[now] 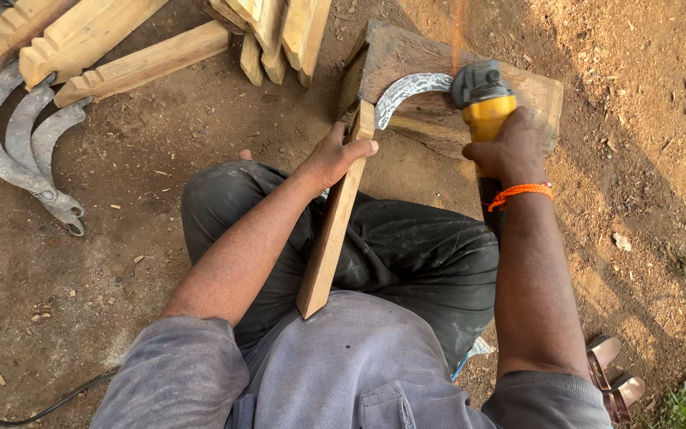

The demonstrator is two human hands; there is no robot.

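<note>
Curved grey sickle (406,91) on wooden handle, yellow grinder (482,99) — touching blade

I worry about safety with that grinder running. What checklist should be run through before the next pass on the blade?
1. Left hand firm on wooden handle: ok.
2. Right hand wrapped round yellow grinder: ok.
3. Curved blade resting on wooden block: ok.
4. Sparks flying away from the body: ok, they stream upward.
5. Gloves on the hands: not ok, both bare.
6. Black cable free of the legs: cannot tell.
</note>
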